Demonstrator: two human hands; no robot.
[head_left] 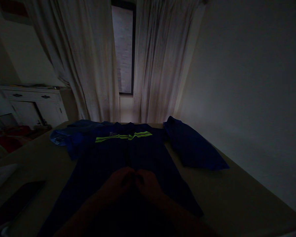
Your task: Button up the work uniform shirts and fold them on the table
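Note:
A dark blue work jacket [108,158] lies spread flat, front side up, with a yellow-green stripe [113,138] across its chest. My left hand [122,180] and my right hand [148,182] meet over the lower middle of its front. Fingers of both hands are curled closed at the front opening, gripping the jacket's edges there. Deep shadow hides the exact fold of cloth between them. One sleeve [76,144] reaches out to the left.
Beyond the left sleeve lies a denim garment [84,124]. Blue cloth [192,148] rests at the right; whether it joins the jacket, I cannot tell. A dark flat object [18,204] and something white [1,174] are at the left of the table [224,197]. A wall [249,98] borders the right.

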